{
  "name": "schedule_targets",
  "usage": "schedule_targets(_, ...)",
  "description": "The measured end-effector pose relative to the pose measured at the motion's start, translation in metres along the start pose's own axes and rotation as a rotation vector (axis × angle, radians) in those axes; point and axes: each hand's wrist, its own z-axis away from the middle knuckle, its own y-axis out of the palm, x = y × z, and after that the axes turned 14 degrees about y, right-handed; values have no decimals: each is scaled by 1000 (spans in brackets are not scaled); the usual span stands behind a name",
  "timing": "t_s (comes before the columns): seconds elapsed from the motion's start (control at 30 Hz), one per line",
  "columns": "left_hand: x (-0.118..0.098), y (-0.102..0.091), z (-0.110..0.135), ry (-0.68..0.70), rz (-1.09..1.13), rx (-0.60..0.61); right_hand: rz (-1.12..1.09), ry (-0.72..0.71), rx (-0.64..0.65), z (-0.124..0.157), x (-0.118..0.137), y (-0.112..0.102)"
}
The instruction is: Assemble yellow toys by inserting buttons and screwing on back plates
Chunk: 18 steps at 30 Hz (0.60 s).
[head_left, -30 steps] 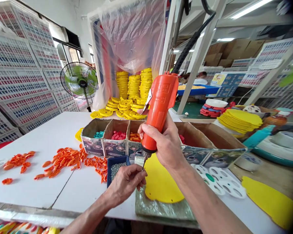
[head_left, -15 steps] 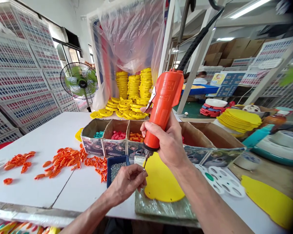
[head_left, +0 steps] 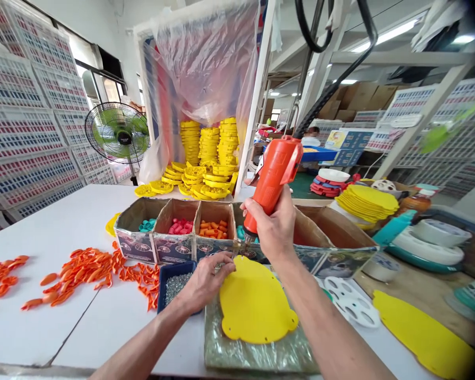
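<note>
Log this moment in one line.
right hand: gripping orange screwdriver | left hand: by yellow plate, contact unclear | yellow plate: on green pad | blue tray: metal pieces

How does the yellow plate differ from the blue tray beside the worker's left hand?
The yellow plate is a flat sheet with a rounded, lobed outline, while the blue tray is boxy, with raised sides around small silvery pieces. The yellow plate lies on a green pad; the blue tray sits on the white tabletop. Both are close to the left hand.
</note>
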Motion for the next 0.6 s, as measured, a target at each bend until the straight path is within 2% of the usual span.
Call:
schedule_targets(0.27, 13, 13, -15, -20, 2, 110, -60, 44, -52, -4, -24, 0)
schedule_targets(0.6, 14, 15, -13, -21, 13, 94, -104, 32, -43, -4, -33, 3)
